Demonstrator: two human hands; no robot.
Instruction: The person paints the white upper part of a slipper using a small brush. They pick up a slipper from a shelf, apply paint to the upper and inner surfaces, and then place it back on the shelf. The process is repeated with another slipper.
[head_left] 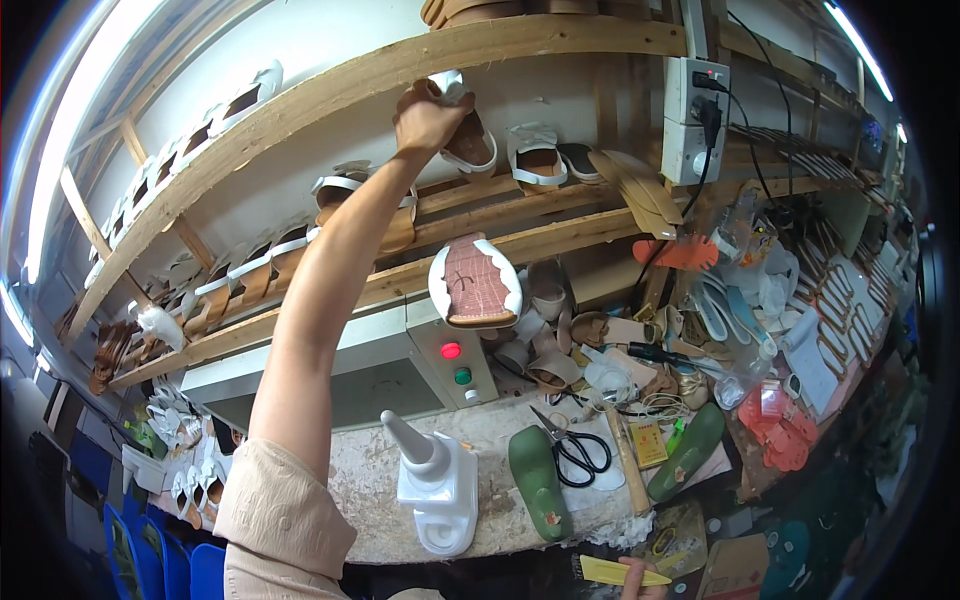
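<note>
My left arm reaches up to the wooden shelf. My left hand [425, 120] is closed around the white upper of a sandal [478, 150] with a brown insole, just under the upper plank. A similar white sandal [538, 160] sits to its right. Below, a shoe with its reddish-brown underside showing and white edges [478, 285] stands before the lower shelf rail. At the bottom edge, my right hand [640, 580], mostly cut off, grips a flat yellow-handled tool [605, 571], perhaps a brush with dark bristles at its left end.
A grey metal box [425, 350] with a red light stands behind the bench [350, 480]. On the bench are a white shoe stand [437, 490], green shoe lasts [538, 485], black-handled scissors [575, 455] and a hammer [627, 465]. Scraps crowd the right; power sockets [690, 120] hang above.
</note>
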